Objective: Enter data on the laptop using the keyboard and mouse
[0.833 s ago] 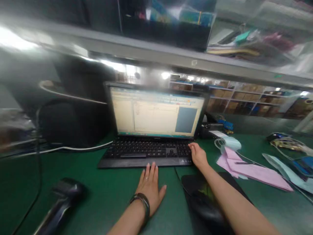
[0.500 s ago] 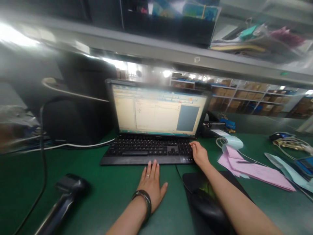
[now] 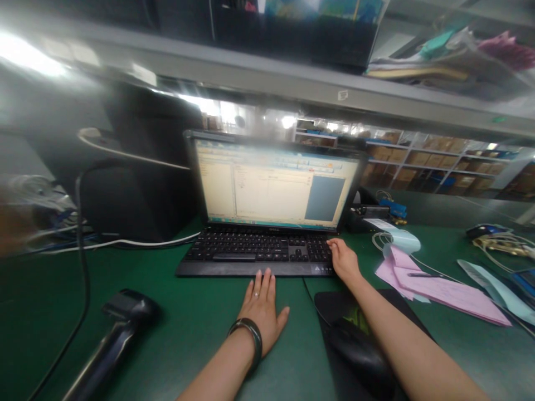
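Observation:
My left hand (image 3: 263, 311) lies flat on the green desk, fingers stretched out and thumb apart, holding nothing. Its fingertips touch or nearly touch the front edge of the black keyboard (image 3: 251, 268). A ring and a dark bangle (image 3: 256, 340) are on this hand and wrist. At the keyboard's right end, my right hand (image 3: 345, 260) is curled with its fingertips at the number keys; no object shows in it. Behind the keyboard stands a lit monitor (image 3: 271, 184) with a window of pale panels. Under my right forearm a black mouse (image 3: 361, 356) sits on a dark mouse pad (image 3: 328, 303).
A black handheld barcode scanner (image 3: 125, 317) lies at the left, near a cable (image 3: 83, 278). On the right are pink papers (image 3: 447, 289) with a pen (image 3: 426, 274) and a roll of pale labels (image 3: 405, 239). A shelf (image 3: 267, 75) spans above the monitor.
The view has shifted slightly, so the desk items appear a little further right and the shelf higher. Both hands keep nearly the same place and pose.

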The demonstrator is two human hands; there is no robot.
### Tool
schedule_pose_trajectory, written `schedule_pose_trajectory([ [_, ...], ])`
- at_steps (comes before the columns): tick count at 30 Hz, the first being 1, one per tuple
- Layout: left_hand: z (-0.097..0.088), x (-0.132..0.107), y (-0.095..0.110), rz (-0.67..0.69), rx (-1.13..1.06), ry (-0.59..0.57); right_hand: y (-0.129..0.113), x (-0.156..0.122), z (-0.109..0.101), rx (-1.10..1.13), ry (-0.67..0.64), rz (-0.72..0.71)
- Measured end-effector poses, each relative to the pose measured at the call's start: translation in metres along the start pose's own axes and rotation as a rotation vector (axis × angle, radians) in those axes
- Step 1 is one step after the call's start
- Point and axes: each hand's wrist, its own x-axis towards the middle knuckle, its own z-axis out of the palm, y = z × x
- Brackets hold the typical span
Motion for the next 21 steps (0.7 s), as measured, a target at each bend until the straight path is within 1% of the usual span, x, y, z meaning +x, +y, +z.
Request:
schedule_pose_trajectory([
  [21,-0.0002,0.0,0.0008,0.005,0.005,0.01,-0.0015,0.0,-0.0011,0.004,-0.014,0.018],
])
